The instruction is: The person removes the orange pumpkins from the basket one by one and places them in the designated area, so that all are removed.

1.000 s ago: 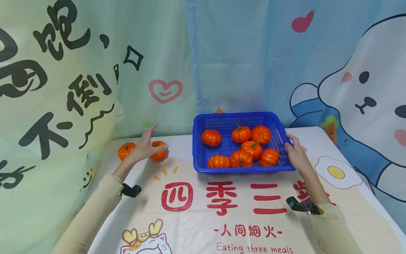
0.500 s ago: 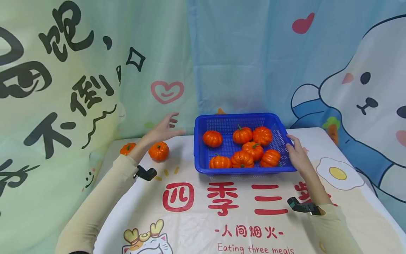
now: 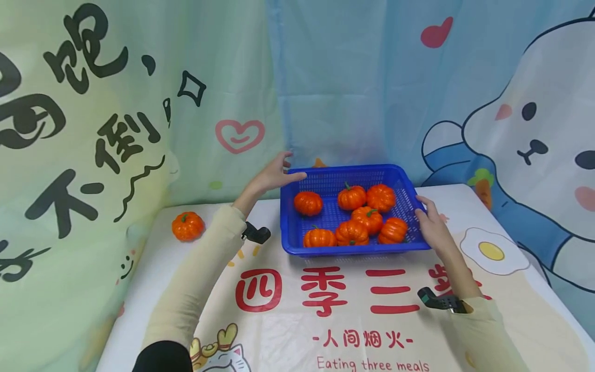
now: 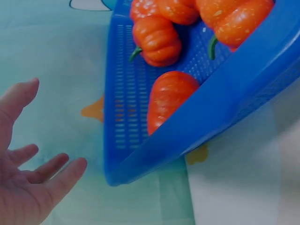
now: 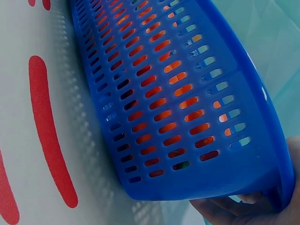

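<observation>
A blue plastic basket (image 3: pixel 358 251) with slotted walls holds several small orange pumpkins (image 3: pixel 351 233). At its right side, my right hand (image 3: pixel 434 225) grips the rim, thumb on the edge; the right wrist view shows fingers (image 5: pixel 222 209) curled beneath the rim. Near the back left corner is my left hand (image 3: pixel 274 173), its fingers spread and holding nothing. In the left wrist view a gap separates that left hand (image 4: pixel 30 173) from the basket wall (image 4: pixel 206 117). One more pumpkin (image 3: pixel 188 226) lies on the table at the left; another beside it is hidden behind my left arm.
A printed cloth (image 3: pixel 279 330) with red characters covers the table. Directly behind the basket hangs a blue-green curtain (image 3: pixel 334 103) with cartoon prints. Each wrist carries a dark camera mount (image 3: pixel 256 233).
My left hand has moved right and back from above the loose pumpkins to the basket's left corner. Its arm now covers one loose pumpkin. My right hand keeps its grip.
</observation>
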`<state>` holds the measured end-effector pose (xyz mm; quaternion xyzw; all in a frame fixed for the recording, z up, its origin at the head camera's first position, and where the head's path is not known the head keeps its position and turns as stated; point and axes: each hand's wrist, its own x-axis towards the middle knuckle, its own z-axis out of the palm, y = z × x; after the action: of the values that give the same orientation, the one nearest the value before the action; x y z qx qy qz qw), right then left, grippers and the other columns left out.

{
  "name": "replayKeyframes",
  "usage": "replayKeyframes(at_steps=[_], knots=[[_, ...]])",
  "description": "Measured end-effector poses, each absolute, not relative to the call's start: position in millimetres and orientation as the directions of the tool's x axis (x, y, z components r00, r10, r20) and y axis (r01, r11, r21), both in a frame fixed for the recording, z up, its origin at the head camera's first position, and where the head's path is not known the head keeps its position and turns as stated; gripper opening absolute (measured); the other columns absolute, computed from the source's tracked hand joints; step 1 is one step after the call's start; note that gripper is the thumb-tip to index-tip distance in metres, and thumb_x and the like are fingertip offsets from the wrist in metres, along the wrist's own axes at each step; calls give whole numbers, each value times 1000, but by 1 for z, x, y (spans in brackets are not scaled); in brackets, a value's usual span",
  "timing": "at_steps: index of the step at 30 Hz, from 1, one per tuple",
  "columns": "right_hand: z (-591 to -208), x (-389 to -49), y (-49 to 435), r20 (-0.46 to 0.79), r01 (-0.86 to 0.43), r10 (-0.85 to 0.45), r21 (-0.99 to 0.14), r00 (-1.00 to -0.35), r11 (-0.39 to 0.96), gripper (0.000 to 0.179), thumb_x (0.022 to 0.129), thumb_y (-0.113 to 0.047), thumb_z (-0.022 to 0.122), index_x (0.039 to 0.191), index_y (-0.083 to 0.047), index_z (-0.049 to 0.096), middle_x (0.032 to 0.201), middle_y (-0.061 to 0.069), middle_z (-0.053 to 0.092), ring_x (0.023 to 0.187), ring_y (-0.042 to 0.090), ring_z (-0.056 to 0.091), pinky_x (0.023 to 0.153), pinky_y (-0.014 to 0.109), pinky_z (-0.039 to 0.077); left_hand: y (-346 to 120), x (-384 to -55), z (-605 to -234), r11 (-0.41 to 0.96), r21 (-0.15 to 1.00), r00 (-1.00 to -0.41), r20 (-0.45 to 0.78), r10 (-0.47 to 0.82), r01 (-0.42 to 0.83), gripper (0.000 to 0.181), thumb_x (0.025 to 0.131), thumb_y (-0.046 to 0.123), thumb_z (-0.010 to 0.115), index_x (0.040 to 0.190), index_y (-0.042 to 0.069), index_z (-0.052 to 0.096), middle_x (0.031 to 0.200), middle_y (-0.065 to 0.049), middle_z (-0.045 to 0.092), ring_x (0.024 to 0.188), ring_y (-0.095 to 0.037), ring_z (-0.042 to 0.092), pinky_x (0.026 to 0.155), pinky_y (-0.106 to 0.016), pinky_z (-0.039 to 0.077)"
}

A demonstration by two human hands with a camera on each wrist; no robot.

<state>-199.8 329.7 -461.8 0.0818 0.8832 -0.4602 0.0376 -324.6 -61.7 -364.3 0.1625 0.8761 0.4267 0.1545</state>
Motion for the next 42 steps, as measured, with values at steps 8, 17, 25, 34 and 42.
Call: replayKeyframes(at_steps=[8, 17, 25, 34, 42], knots=[[-463, -202, 329, -154, 189, 109, -803, -982, 565, 58, 105, -38, 18, 157, -18, 0, 159, 29, 12, 138, 56, 24, 103, 77, 24, -46, -325, -379, 640, 755, -880, -202, 431, 140, 84, 91, 39, 64, 152, 4, 19, 150, -24, 37, 135, -37, 43, 110, -49, 41], [-463, -202, 331, -151, 187, 111, -804, -982, 564, 58, 105, -38, 18, 157, -18, 0, 159, 29, 10, 137, 57, 23, 103, 77, 24, -20, -328, -395, 807, 569, -824, -372, 427, 161, 80, 94, 42, 58, 153, 2, 19, 158, -18, 27, 146, -32, 29, 120, -46, 27], [-464, -202, 329, -152, 185, 105, -811, -983, 555, 58, 105, -37, 18, 157, -18, 0, 159, 28, 10, 139, 56, 21, 105, 76, 21, -12, -329, -403, 889, 406, -812, -433, 391, 212, 83, 96, 38, 58, 154, 1, 12, 162, -16, 18, 151, -29, 17, 124, -40, 18], [-460, -202, 329, -150, 186, 109, -816, -983, 547, 58, 105, -38, 18, 157, -18, 1, 160, 27, 9, 141, 56, 19, 106, 77, 19, -4, -336, -407, 858, 458, -724, -507, 468, 234, 71, 95, 34, 60, 155, 17, 25, 162, -10, 22, 150, -26, 22, 123, -41, 22], [-461, -199, 329, -148, 186, 112, -806, -983, 562, 58, 105, -36, 18, 157, -17, 1, 159, 28, 10, 139, 56, 21, 104, 77, 22, -2, -333, -413, 846, 502, -703, -537, 466, 178, 66, 92, 37, 64, 149, 17, 38, 158, -11, 31, 140, -25, 37, 118, -37, 33]])
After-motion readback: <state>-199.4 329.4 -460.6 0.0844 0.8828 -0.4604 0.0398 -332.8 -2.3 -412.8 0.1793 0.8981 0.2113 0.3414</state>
